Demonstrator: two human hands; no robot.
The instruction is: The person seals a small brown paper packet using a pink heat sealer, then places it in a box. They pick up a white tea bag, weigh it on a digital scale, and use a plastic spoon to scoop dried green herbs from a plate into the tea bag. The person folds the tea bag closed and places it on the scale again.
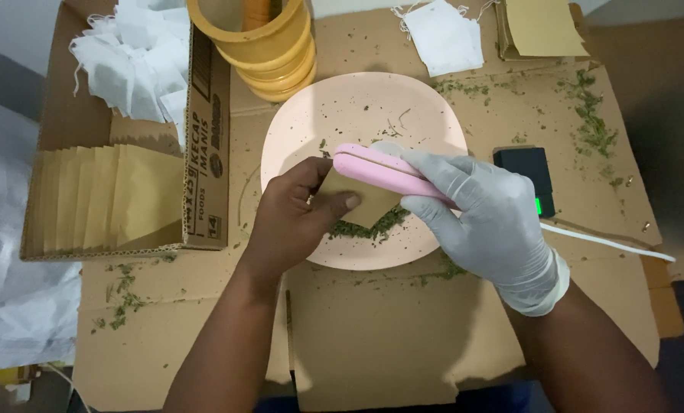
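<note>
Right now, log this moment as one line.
left hand: holds brown paper pouch | right hand, gloved: clamps pink sealer on pouch edge | beneath: pink plate, green herb bits

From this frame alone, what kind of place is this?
Likely a makeshift home packing station for dried herbs: flattened cardboard as worktop, a pink plate of green flakes, a carton of brown paper pouches, and a pink handheld sealer.
</note>
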